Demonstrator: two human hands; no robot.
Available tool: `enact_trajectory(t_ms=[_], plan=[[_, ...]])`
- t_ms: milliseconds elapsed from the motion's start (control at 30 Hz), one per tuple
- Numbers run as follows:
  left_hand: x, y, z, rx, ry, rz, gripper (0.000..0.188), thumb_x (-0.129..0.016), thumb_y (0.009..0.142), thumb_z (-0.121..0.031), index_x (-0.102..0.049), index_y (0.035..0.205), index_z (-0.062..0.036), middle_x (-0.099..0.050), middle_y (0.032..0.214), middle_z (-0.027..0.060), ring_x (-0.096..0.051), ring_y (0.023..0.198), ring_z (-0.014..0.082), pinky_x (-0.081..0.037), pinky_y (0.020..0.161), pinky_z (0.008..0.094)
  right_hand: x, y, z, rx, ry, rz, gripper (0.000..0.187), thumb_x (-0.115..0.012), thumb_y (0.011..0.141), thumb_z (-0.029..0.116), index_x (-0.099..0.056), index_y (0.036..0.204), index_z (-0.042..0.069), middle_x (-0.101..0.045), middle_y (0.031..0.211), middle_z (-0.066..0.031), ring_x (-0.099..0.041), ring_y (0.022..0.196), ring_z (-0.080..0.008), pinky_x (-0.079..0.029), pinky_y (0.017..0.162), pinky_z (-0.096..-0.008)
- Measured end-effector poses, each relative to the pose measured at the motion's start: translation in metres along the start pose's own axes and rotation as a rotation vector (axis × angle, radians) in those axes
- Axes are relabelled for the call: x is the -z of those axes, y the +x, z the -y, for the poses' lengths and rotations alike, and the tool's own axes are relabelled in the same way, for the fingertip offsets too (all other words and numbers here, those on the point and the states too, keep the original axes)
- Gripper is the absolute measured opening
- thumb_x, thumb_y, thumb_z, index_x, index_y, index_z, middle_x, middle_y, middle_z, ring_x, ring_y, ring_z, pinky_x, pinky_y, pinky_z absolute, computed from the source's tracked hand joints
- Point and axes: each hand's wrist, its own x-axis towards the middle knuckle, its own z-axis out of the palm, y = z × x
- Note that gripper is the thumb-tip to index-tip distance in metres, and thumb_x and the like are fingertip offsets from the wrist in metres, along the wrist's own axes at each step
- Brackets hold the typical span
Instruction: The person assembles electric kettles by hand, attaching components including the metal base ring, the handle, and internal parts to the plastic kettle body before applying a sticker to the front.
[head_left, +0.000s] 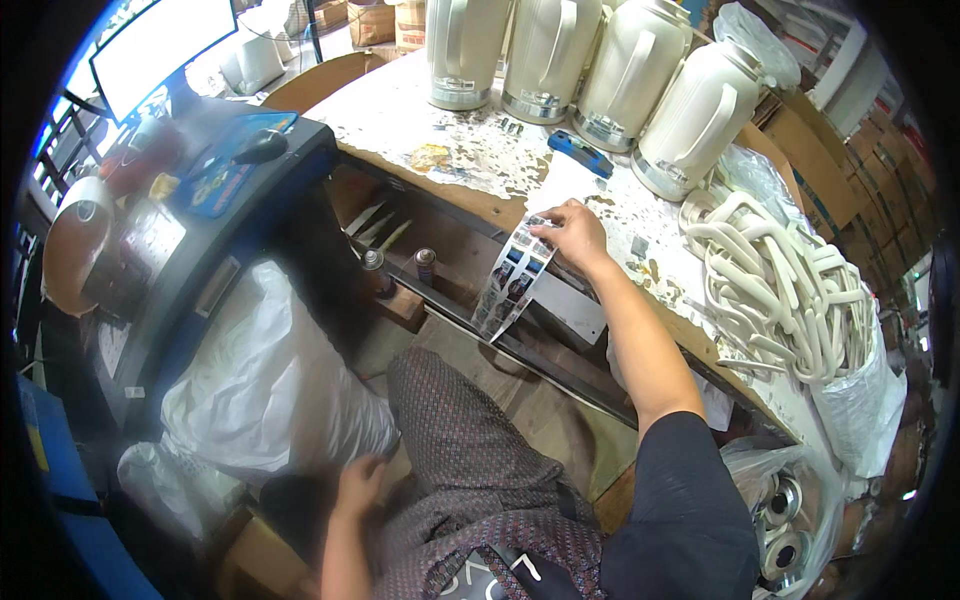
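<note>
My right hand (572,235) is closed on the upper end of a strip of small printed stickers (510,278). The strip hangs down over an open drawer (460,265) below the worn white tabletop (470,150). My left hand (361,484) is low beside my lap, near a large white plastic bag (270,380). Its fingers look bent, but blur hides how far they close. Several cream jugs (700,120) with side handles and shiny bases stand along the table's far side. A small blue tool (580,153) lies in front of them.
Many loose cream handles (780,280) pile up at the table's right. Below them, a clear bag (785,510) holds round metal parts. Two small cans (425,262) stand by the drawer. At left, a dark desk carries a mouse (261,146); cardboard boxes (880,170) stack behind.
</note>
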Motion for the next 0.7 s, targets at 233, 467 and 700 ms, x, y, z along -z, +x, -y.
enact_trajectory(t_ms=[233,467,700], plan=[[0.012,-0.027,0.011,-0.028,0.152,-0.110,0.028,-0.064,0.088,-0.023,-0.069,0.109,-0.0067,-0.069,0.100,0.0185,-0.066,0.094,0.0350,-0.051,0.082,0.0415,-0.036,0.007,0.028,0.307,-0.519,-0.120,0.024,-0.066,0.079,0.022,-0.072,0.100,0.012,-0.068,0.089,-0.0076,-0.066,0.087,-0.0289,-0.049,0.083,-0.0432],[0.023,-0.085,-0.050,-0.477,0.040,-0.502,0.019,-0.069,0.082,-0.013,-0.067,0.100,-0.0072,-0.066,0.099,0.0099,-0.065,0.093,0.0289,-0.053,0.081,0.0401,-0.049,-0.202,0.030,0.924,-0.586,-0.255,0.039,-0.069,0.086,0.029,-0.063,0.124,0.023,-0.062,0.126,-0.0092,-0.054,0.121,-0.0304,-0.039,0.102,-0.0537],[0.085,-0.253,0.175,0.308,0.566,-1.220,0.030,-0.071,0.073,-0.010,-0.066,0.102,-0.0084,-0.060,0.114,0.0141,-0.054,0.113,0.0333,-0.046,0.094,0.0453,-0.074,-0.227,0.049,0.894,-0.034,0.120,0.020,-0.061,0.089,-0.006,-0.068,0.107,-0.003,-0.069,0.108,-0.0128,-0.063,0.105,-0.0306,-0.045,0.098,-0.0445]])
